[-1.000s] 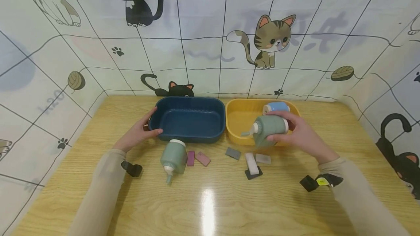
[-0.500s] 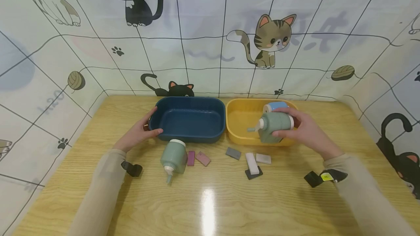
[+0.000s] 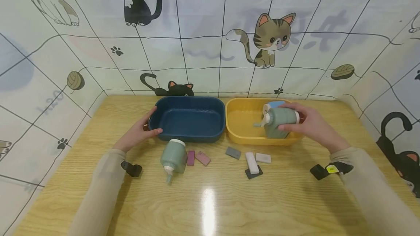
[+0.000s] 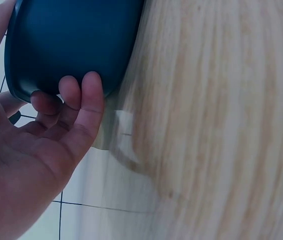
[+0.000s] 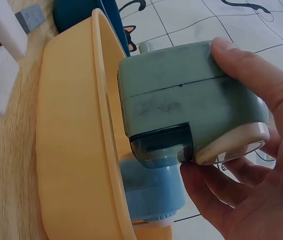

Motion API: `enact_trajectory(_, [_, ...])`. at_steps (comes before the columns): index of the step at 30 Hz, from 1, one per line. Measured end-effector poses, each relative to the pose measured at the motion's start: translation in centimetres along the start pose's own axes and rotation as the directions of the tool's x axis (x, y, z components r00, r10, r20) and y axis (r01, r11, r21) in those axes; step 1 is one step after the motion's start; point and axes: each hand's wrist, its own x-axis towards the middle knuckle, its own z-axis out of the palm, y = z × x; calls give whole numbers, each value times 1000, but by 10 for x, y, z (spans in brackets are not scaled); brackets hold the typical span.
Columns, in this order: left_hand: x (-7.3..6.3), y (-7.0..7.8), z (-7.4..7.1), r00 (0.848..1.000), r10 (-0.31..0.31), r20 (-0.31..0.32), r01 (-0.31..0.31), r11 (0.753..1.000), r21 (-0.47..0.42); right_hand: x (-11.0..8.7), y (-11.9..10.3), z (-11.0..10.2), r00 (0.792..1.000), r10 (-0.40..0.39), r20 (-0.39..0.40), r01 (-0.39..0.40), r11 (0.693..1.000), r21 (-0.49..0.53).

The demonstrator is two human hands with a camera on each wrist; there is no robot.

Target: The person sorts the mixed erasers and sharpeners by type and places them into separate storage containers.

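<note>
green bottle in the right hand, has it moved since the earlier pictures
Yes: in the head view, the held green bottle has moved rightward and slightly up the picture, judged against the yellow tray.

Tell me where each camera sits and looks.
Head: on the head, facing forward and down at the table; left hand, right hand and sleeves show.
Left wrist: worn there, facing the blue bin; left hand shows.
Right wrist: worn there, facing the held green bottle; right hand shows.
Head and right wrist share that bottle.
</note>
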Motion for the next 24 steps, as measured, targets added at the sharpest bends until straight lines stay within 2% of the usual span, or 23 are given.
enact_trajectory(12, [-1, 2, 0, 1000, 1, 3, -1, 1000, -1, 4, 7, -8, 999, 48, 19, -48, 999, -4])
enact_trajectory(17, [-1, 2, 0, 1000, 1, -3, -1, 1000, 7, 6, 10, -11, 997, 75, 32, -73, 996, -49])
enact_trajectory(24, [-2, 3, 0, 1000, -11, -1, 11, 1000, -19, 10, 15, -18, 995, 77, 66, -69, 991, -114])
